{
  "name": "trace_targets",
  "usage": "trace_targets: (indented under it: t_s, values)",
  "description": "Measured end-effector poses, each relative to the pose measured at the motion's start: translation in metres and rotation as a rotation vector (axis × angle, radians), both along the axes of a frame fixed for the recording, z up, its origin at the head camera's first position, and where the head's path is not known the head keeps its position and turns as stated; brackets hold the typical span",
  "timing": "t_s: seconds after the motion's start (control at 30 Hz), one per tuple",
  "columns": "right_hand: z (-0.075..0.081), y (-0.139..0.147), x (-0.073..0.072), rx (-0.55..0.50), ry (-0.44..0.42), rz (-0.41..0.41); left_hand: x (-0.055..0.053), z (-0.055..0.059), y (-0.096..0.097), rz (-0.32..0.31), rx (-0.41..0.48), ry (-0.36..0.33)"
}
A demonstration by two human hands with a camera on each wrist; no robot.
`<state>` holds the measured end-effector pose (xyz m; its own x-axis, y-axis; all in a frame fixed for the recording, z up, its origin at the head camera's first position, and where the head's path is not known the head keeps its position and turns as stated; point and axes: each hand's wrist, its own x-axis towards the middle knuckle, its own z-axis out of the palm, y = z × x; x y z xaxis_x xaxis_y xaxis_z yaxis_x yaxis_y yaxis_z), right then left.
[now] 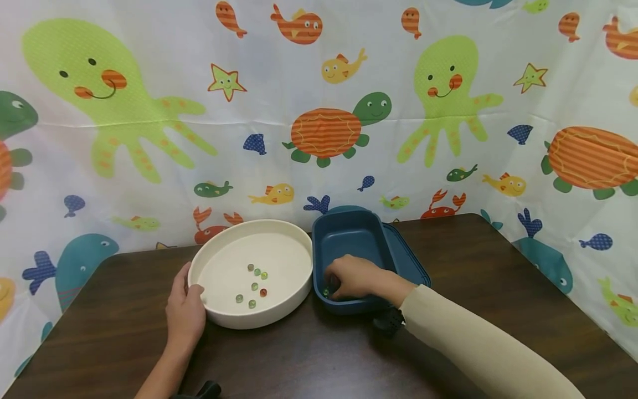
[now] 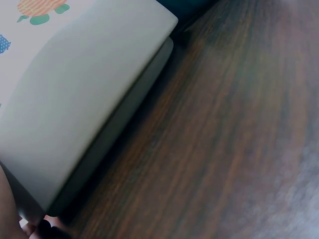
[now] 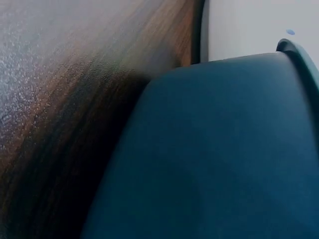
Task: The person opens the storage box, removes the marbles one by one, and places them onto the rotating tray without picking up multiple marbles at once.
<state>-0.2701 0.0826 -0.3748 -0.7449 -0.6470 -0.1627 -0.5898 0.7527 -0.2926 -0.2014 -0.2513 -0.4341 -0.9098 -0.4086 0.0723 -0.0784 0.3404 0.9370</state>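
My left hand (image 1: 184, 310) grips the left side of a round cream tray (image 1: 254, 321), its thumb over the rim. Several glass marbles lie apart on the tray floor, mostly greenish, with one orange-red marble (image 1: 263, 292). To the right, my right hand (image 1: 356, 277) reaches down into a rectangular blue container (image 1: 349, 227) with its fingers bent. A green marble (image 1: 326, 291) shows right at its fingertips; whether they pinch it is unclear. The left wrist view shows the tray's outer wall (image 2: 89, 84), and the right wrist view the container's outer wall (image 3: 214, 149).
Both vessels stand side by side toward the back of a dark wooden table (image 1: 299, 366). A flat blue piece like a lid (image 1: 408, 257) lies along the container's right side. A curtain (image 1: 164, 183) printed with sea animals hangs behind the table.
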Motion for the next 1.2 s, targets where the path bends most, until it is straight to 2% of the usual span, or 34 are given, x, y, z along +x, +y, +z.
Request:
trace_targets:
  t_s: [0.23, 0.5, 0.7, 1.0, 1.2]
  values:
    - [0.0, -0.006, -0.007, 0.004, 0.014, -0.031, -0.001, -0.001, -0.001, 0.001, 0.0, -0.008]
    - [-0.001, -0.004, -0.021, -0.004, -0.012, -0.111, -0.002, -0.002, -0.001, -0.001, -0.002, -0.007]
    - [0.006, 0.0, -0.028, 0.022, -0.01, -0.146, -0.002, 0.0, 0.0, 0.001, 0.005, -0.004]
    - [0.024, 0.01, -0.027, 0.081, -0.04, -0.104, -0.001, 0.001, 0.0, 0.001, 0.008, -0.004]
    - [0.032, 0.015, -0.025, 0.062, -0.067, -0.065, -0.002, 0.0, -0.001, 0.001, 0.006, 0.001]
